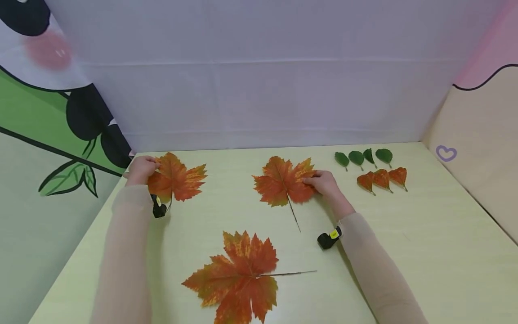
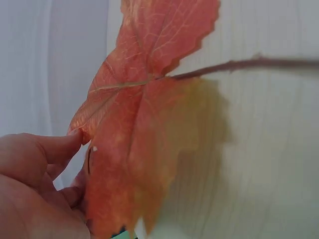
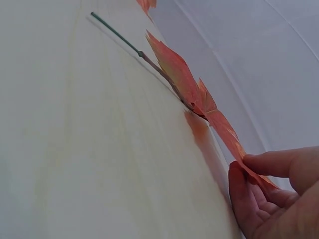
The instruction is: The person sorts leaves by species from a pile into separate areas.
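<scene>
My left hand [image 1: 141, 170] pinches the left edge of an orange maple leaf [image 1: 178, 177] at the table's far left. In the left wrist view the thumb presses on that leaf's [image 2: 124, 119] edge, with some fingers hidden behind it. Toward the back middle, my right hand [image 1: 325, 183] pinches the right lobe of a second maple leaf [image 1: 283, 181], whose thin stem points toward me. The right wrist view shows this leaf [image 3: 224, 130] edge-on between thumb and fingers. A third, larger maple leaf [image 1: 243, 279] lies at the front, its stem pointing right.
Several small green leaves [image 1: 356, 158] form a row at the back right of the pale table [image 1: 445, 252]. Below them lie 3 small orange leaves [image 1: 381, 179]. A white cloth backdrop [image 1: 275, 99] rises behind the table, with printed panels on both sides.
</scene>
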The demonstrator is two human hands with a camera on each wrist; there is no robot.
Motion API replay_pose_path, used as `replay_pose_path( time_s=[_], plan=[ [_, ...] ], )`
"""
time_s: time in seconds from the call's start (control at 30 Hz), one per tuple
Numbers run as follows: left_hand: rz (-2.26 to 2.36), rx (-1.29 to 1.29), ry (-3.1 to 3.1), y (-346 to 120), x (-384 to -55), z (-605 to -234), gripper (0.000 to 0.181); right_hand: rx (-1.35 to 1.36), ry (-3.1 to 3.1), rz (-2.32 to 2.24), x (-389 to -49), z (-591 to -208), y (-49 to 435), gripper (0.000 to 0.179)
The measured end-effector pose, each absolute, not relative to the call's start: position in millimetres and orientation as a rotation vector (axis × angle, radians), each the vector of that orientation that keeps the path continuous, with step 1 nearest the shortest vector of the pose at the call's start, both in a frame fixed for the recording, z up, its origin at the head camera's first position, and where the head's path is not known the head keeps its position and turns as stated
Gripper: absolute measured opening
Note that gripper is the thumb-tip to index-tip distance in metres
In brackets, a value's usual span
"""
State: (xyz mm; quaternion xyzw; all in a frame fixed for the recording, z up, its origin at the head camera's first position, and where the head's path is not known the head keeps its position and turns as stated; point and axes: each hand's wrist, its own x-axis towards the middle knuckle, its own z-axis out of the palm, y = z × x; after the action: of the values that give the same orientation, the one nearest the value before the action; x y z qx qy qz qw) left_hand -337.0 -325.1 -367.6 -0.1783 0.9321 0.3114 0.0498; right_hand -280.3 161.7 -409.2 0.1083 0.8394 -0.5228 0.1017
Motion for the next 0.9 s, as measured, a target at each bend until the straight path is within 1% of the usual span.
replay_pose_path(
  time_s=[0.13,0.47,0.53,0.67,0.9],
  plan=[
    [0.898,-0.600,2.854,-326.3,-339.8,-374.0,0.031,0.321,2.478,-1.559,-280.3,-410.8,162.4,0.036],
    [0.980,-0.770,2.873,-319.3,-345.5,-392.3,0.041,0.310,2.522,-1.556,-281.4,-415.3,163.5,0.033],
    [1.013,-0.784,2.874,-318.1,-347.6,-392.1,0.043,0.312,2.513,-1.572,-282.1,-415.2,163.5,0.033],
    [1.072,-0.793,2.868,-320.9,-341.7,-392.3,0.045,0.309,2.493,-1.594,-280.8,-416.3,161.0,0.034],
    [1.140,-0.800,2.836,-319.9,-328.3,-374.8,0.049,0.317,2.498,-1.577,-280.9,-414.7,159.4,0.035]
  ],
)
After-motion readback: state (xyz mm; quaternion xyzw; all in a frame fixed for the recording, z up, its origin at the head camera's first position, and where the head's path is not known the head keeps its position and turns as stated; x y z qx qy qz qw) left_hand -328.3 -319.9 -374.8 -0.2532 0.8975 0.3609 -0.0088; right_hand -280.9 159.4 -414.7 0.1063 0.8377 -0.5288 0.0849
